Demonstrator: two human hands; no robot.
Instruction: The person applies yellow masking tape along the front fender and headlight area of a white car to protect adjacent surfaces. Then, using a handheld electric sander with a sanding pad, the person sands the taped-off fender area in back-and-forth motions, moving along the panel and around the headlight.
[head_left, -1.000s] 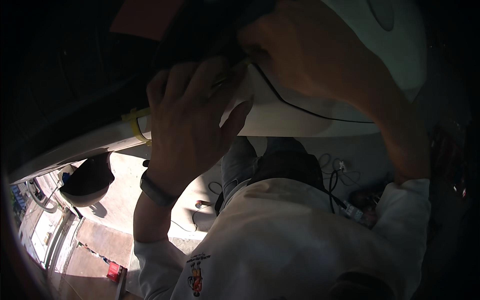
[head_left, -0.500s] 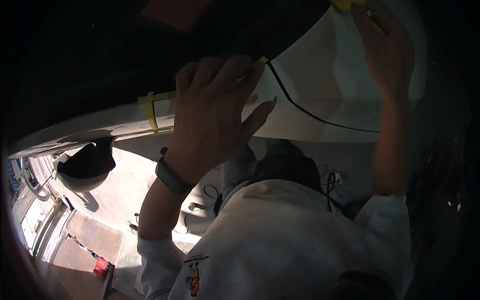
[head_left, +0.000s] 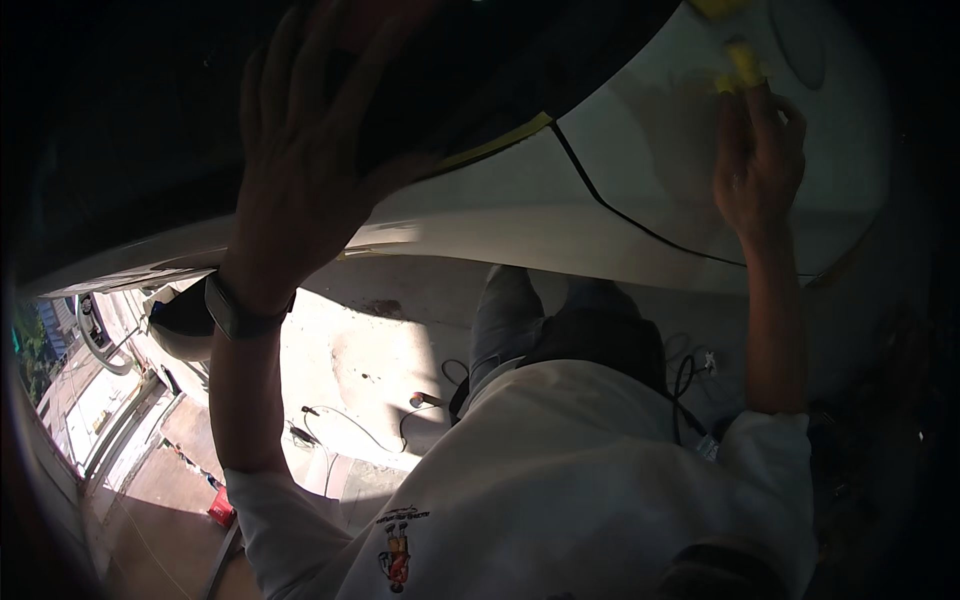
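Before me is a white car body panel (head_left: 655,130) with a dark glass-like surface (head_left: 480,60) above it. Yellow masking tape (head_left: 500,138) runs along the edge between them. My left hand (head_left: 305,165), fingers spread, is over the dark surface to the left of that strip; whether it presses on it is hard to tell in the shade. In my right hand (head_left: 765,160), pinched at the fingertips, is a short, blurred piece of yellow tape (head_left: 743,62). Just above lies another yellow patch (head_left: 718,8) at the panel's top edge.
A black seam (head_left: 610,205) curves across the panel. At the left, a side mirror (head_left: 178,325) sticks out behind my left wrist. Thin cables (head_left: 350,415) lie on the sunlit floor below, and a red box (head_left: 222,507) sits at lower left.
My left hand has moved left and up, off the taped edge, with its fingers spreading. My right hand has come down from the upper yellow patch with a tape piece in its fingers.
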